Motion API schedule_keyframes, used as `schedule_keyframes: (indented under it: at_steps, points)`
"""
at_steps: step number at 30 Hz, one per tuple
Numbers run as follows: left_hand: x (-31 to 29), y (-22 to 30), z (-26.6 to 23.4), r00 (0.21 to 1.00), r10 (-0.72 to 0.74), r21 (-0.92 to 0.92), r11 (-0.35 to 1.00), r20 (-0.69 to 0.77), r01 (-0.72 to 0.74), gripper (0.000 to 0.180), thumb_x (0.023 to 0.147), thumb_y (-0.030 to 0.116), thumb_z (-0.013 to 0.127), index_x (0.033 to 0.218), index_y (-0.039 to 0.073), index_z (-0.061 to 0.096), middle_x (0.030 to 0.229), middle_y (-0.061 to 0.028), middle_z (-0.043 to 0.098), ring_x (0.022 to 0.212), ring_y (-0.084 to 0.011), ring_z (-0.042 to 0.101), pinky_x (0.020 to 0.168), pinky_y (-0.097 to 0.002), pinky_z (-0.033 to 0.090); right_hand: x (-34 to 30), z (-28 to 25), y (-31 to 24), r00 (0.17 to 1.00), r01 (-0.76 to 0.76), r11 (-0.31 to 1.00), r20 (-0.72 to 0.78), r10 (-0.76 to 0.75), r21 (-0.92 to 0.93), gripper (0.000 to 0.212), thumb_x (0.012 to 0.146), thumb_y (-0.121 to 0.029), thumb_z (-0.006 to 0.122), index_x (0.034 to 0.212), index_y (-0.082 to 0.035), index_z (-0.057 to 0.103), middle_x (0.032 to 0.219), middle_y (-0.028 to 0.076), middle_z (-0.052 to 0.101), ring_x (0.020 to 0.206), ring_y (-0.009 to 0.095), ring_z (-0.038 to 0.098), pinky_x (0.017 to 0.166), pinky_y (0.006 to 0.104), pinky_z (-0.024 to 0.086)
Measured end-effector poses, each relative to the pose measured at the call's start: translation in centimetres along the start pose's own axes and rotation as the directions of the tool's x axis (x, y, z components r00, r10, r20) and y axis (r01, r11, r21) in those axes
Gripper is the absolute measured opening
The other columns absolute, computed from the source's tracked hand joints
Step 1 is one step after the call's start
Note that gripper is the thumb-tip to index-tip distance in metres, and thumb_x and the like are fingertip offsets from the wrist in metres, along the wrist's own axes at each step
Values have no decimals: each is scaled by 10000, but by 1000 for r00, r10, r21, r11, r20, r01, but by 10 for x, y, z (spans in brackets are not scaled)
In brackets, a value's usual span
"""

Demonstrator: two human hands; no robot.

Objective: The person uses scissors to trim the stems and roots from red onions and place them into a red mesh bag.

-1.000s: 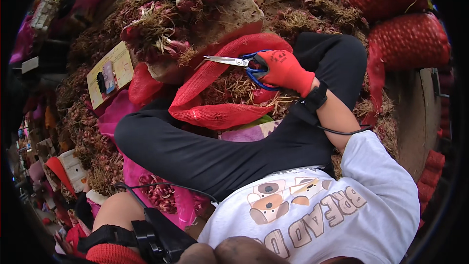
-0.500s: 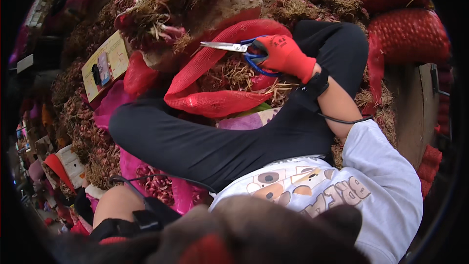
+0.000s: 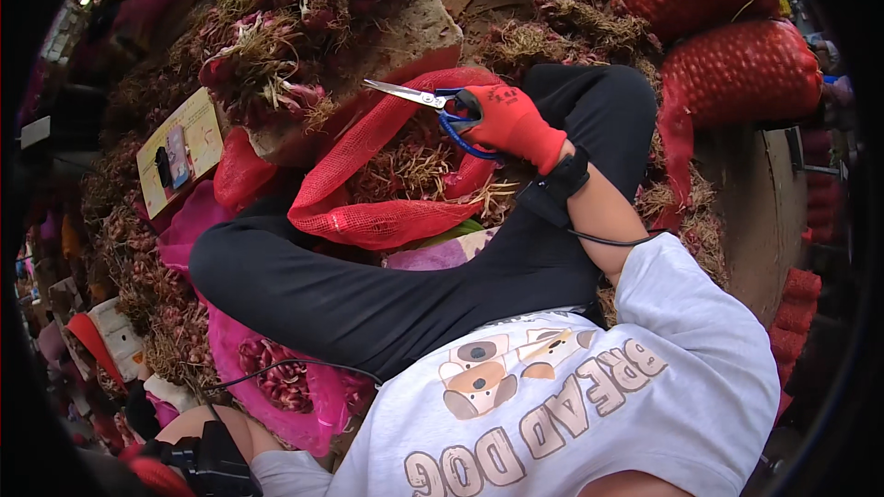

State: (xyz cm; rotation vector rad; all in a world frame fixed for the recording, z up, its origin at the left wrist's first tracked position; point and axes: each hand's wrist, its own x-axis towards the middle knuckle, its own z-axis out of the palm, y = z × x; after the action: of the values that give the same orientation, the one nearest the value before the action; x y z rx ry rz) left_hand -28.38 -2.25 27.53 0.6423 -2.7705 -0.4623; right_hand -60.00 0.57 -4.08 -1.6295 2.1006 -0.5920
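Observation:
My right hand [image 3: 516,124], in a red work glove, grips blue-handled scissors [image 3: 410,94]. Their metal blades point left, above a red mesh bag [image 3: 387,225] whose mouth is spread in a ring between my crossed legs. Dry roots and trimmings [image 3: 396,170] lie inside that ring. At the lower left edge, part of my left hand [image 3: 155,473] shows in a red glove, low beside my body; its fingers cannot be made out. Bunches of red shallots or small onions [image 3: 304,14] with dry tops rest on a stone-like block [image 3: 405,41] ahead of me.
Two full red mesh sacks [image 3: 737,74] are stacked at the far right. A pink mesh bag of bulbs [image 3: 276,377] lies by my left leg. On the left, a yellow card [image 3: 198,124] carries a phone-like object [image 3: 177,155]. More bunches [image 3: 120,221] are heaped along the left.
The whole view has shifted slightly. My left arm has moved down and outward to the left. My right hand keeps hold of the scissors, near the same spot over the mesh bag.

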Motion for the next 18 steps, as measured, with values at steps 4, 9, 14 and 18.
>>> schedule_keyframes:
  at_steps: [4, 9, 14, 18]
  points:
    - [-12, 8, 13, 994, 13, 23, 1000, 109, -15, 358, 897, 293, 551, 1086, -10, 521, 964, -129, 574, 745, -260, 597, 679, -334, 522, 2, -11, -10, 1000, 23, 990, -13, -22, 137, 293, 758, -248, 684, 993, -80, 634, 828, 124, 641, 728, 256, 613, 693, 322, 473]
    - [-18, 6, 14, 985, 27, 5, 1000, 168, -28, 367, 884, 302, 553, 1087, -3, 526, 972, -127, 575, 758, -263, 596, 685, -340, 520, 2, -20, -9, 984, 78, 979, -171, -46, 186, 307, 783, -236, 676, 1037, -69, 634, 812, 93, 646, 700, 164, 605, 666, 303, 471]
    - [-16, 0, 22, 988, -4, 12, 1000, 154, 2, 377, 872, 311, 556, 1088, 3, 530, 981, -125, 576, 771, -267, 595, 691, -347, 518, -39, -76, -72, 996, 45, 204, -60, 72, 978, 409, 818, -128, 689, 1164, 15, 525, 782, -18, 558, 632, 103, 550, 551, 249, 454]
    - [-15, -2, 34, 980, -7, 11, 1000, 199, 5, 385, 861, 317, 558, 1089, 9, 534, 987, -123, 577, 781, -269, 594, 696, -352, 516, -96, -110, -98, 883, 467, 221, -462, -77, 856, 490, 890, -266, 605, 1245, 36, 454, 758, -5, 486, 611, 100, 514, 555, 237, 448]
